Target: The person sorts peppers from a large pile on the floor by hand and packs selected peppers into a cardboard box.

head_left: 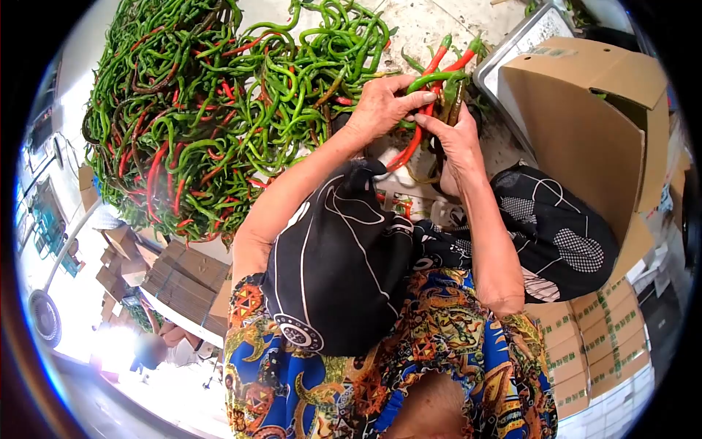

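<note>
In the head view, my left hand (379, 108) is closed, thumb and fingers pinching a long green chili pepper (436, 77) near one end. Close beside it, my right hand (461, 145) is wrapped round a small bunch of long chili peppers (415, 145), red, green and brownish, with stems pointing up and away. The fingertips of both hands nearly meet at the bunch; part of the bunch is hidden behind them. To the left spreads a large heap of chili peppers (183, 110), mostly green and curly with some red ones mixed in.
A brown cardboard box (570, 110) stands open at my right, with a metal-rimmed tray (503, 62) behind it. Taped cartons (599, 344) are stacked at lower right. Flattened cardboard (183, 278), a fan (45, 318) and another person (150, 351) are at far left.
</note>
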A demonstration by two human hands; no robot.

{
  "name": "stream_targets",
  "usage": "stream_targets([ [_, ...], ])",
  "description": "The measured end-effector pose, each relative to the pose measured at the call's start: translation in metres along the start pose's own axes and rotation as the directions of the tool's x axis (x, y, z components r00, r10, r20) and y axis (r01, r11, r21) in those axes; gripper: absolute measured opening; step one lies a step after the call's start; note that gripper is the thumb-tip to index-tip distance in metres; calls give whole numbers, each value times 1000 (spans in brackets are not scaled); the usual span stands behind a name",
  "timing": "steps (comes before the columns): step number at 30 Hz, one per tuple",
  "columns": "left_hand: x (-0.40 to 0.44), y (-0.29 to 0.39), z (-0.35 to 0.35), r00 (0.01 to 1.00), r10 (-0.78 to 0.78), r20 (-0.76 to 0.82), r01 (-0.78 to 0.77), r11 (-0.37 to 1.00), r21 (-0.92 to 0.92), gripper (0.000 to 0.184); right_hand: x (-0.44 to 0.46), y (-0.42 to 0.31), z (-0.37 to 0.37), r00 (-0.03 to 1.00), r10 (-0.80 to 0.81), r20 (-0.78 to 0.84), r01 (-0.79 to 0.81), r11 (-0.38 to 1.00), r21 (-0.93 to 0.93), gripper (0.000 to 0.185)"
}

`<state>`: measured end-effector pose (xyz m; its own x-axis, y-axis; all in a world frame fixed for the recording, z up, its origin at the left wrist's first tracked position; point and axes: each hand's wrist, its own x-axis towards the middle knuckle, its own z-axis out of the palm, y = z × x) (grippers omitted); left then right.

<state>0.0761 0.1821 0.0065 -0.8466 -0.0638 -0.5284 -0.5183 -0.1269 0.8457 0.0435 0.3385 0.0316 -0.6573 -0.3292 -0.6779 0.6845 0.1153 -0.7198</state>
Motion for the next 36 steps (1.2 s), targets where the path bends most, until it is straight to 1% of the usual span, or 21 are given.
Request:
stream_targets([
  [3, -2, -4, -3, 884, 463, -71, -387, 808, 444, 22, 8, 18, -11, 993, -2, -122, -19, 985, -170, 42],
  [4, 0, -8, -8, 845, 517, -140, -411, 794, 448, 22, 11, 23, -16, 991, 25, -134, -41, 992, -119, 38],
  [5, -2, 0, -15, 875, 431, -222, -285, 828, 483, 23, 11, 19, -16, 994, 36, -107, -29, 998, 60, 38],
  [7, 0, 4, -36, 897, 126, -424, -89, 990, 108, 24, 18, 25, -25, 996, 6, -88, 5, 992, 127, 37],
  [9, 1, -10, -70, 860, 98, -501, 20, 974, 226, 30, 23, 24, -29, 998, -9, -64, 20, 983, 185, 38],
  [10, 3, -34, -86, 732, 478, -485, -40, 741, 670, 37, 24, 24, -29, 999, -15, -48, 25, 977, 213, 39],
  [11, -1, -36, -95, 634, 701, -327, -19, 437, 899, 44, 24, 22, -30, 997, -65, -28, 70, 974, 217, 39],
  [13, -13, -38, -99, 693, 621, -366, 24, 487, 873, 46, 30, 23, -29, 967, -241, -79, 235, 968, -84, 39],
  [15, -19, -34, -92, 889, 317, -331, -65, 802, 594, 42, 24, 17, -25, 912, -373, -171, 190, 754, -629, 38],
  [16, -21, -24, -82, 970, 142, -197, -41, 896, 442, 43, 31, 32, -29, 879, -455, -144, 241, 683, -690, 38],
  [17, -21, -18, -68, 990, 129, -59, -98, 920, 381, 45, 30, 32, -25, 911, -379, -163, 157, 683, -713, 37],
  [19, -18, -15, -33, 981, 12, 195, -86, 923, 375, 54, 21, 31, -14, 877, -472, -90, 308, 697, -647, 36],
  [21, -14, -18, -1, 924, 16, 381, -76, 987, 143, 81, 16, 17, -7, 915, -378, -143, 230, 779, -584, 40],
  [23, -7, -22, 11, 868, 125, 480, -19, 975, -219, 84, 18, 11, -3, 931, -331, -154, 247, 881, -404, 45],
  [24, -3, -28, 17, 884, 221, 412, -103, 952, -288, 80, 20, 6, -1, 939, -326, -110, 253, 870, -424, 46],
  [25, -8, 1, 16, 915, -65, 397, 163, 962, -218, 78, 22, 1, 2, 946, -319, -61, 260, 858, -443, 48],
  [27, 7, -13, 30, 948, 115, 297, 101, 777, -621, 78, 33, 2, 5, 829, -556, 49, 515, 728, -451, 45],
  [28, 2, -3, 33, 967, 136, 216, 26, 790, -612, 67, 30, -9, 15, 837, -539, 98, 518, 720, -462, 43],
  [31, 18, -3, 18, 989, 2, 149, 101, 730, -676, 46, 32, -21, 33, 865, -452, 219, 484, 631, -607, 55],
  [33, 15, 11, 0, 993, -106, 47, 104, 633, -767, 39, 23, -12, 53, 634, -688, 354, 723, 363, -588, 64],
  [36, -4, 39, -14, 996, -65, -67, -24, 511, -859, 36, -10, -21, 80, 622, -687, 376, 723, 319, -613, 61],
])
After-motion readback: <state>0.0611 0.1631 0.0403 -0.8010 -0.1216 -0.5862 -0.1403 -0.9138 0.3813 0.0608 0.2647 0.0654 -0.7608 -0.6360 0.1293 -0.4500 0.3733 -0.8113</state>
